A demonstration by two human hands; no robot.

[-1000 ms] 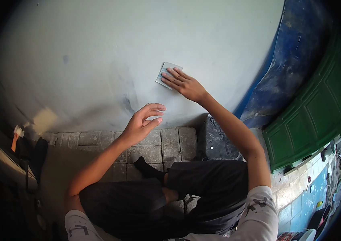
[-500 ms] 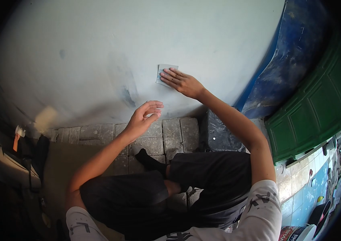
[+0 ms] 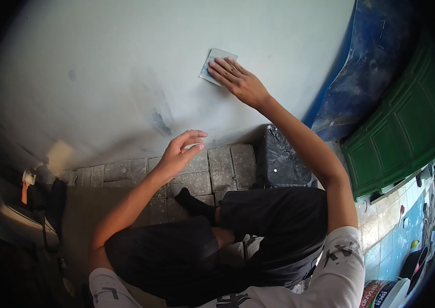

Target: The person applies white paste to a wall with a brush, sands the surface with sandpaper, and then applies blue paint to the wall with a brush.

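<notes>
Head view: the pale folded sheet (image 3: 218,54) lies against the wall (image 3: 120,51), upper centre of the frame, under the fingers of the right hand (image 3: 248,87), the nearer one. These are extended and laid over it, pointing upper left across its slightly longer axis, which slants from upper right to lower left. The left hand (image 3: 176,157), lower and well apart, has loosely curled, empty-looking fingers.

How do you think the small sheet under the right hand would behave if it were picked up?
The sheet looks light, being small and thin. Its straight edges suggest some stiffness, though it would probably bend. Held flat to the wall by the right hand, it might drop if released.
</notes>
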